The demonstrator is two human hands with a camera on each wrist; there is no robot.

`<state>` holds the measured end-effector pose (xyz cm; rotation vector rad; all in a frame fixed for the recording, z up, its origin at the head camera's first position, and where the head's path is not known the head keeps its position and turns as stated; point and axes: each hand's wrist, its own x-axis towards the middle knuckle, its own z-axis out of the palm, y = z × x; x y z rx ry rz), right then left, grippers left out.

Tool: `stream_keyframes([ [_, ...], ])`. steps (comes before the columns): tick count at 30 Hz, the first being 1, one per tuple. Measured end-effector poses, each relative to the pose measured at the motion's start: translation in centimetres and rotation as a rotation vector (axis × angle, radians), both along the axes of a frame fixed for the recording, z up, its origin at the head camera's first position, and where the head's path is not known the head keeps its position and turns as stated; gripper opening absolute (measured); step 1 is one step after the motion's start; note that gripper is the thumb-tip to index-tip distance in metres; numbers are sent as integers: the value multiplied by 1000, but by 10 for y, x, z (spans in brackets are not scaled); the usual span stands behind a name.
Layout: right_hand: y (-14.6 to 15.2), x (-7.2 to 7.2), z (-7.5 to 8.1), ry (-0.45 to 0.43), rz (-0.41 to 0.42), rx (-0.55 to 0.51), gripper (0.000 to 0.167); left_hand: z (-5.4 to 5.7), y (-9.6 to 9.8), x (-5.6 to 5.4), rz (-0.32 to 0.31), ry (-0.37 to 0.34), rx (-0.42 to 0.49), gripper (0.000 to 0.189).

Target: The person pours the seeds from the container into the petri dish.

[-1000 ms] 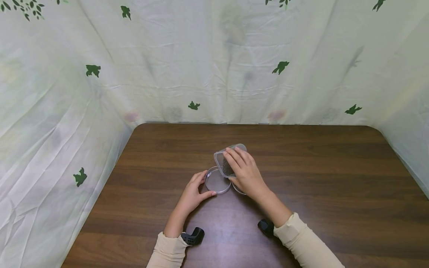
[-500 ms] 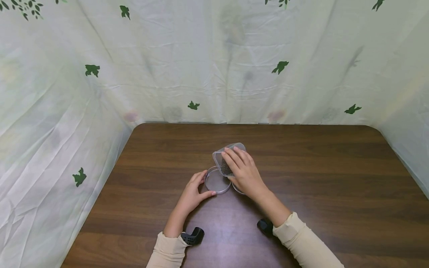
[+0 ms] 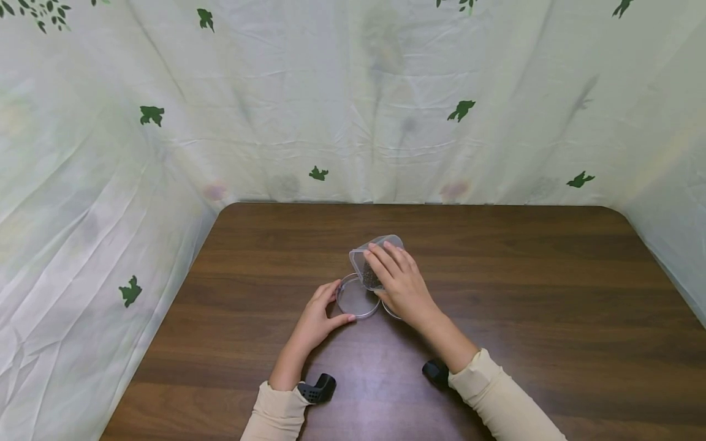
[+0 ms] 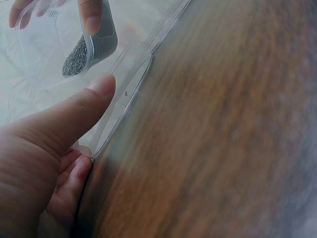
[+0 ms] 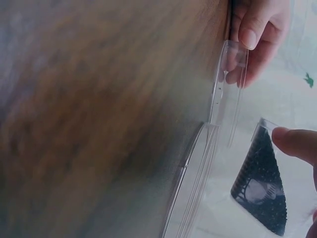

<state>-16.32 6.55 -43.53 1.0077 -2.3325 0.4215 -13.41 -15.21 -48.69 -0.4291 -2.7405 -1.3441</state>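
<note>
My left hand [image 3: 314, 318] holds a clear petri dish [image 3: 358, 301] by its side, thumb at the near rim and fingers round the far left. A few dark specks [image 4: 126, 93] show at the dish in the left wrist view. With fingers over the top and thumb below, my right hand [image 3: 407, 291] grips a clear plastic container [image 3: 360, 260]. It is tilted, its mouth facing left above the petri dish. Dark grey granules [image 4: 75, 59] are heaped in its lower corner, near the rim. A second clear round dish [image 5: 190, 186] sits beside the first, partly hidden under my right hand.
The brown wooden table [image 3: 524, 294] runs back to a pale curtain [image 3: 353, 110] with green bird shapes. Another curtain panel hangs along the left side. A black camera [image 3: 318, 389] is strapped to the left wrist, another [image 3: 436, 372] to the right.
The tilted container has shifted very slightly left and away from me, and the granules in it lie a little differently. The left hand and petri dish have stayed in place.
</note>
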Motion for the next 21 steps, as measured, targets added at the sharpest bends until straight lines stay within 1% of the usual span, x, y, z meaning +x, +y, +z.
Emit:
stream_keyframes([
  [7, 0, 0, 0, 9, -4, 6, 88, -1, 0, -1, 0, 10, -1, 77],
  [13, -1, -1, -1, 26, -3, -1, 89, 0, 0, -1, 1, 6, 1, 78],
  [21, -1, -2, -2, 23, -4, 3, 90, 0, 0, 0, 0, 2, 1, 78],
])
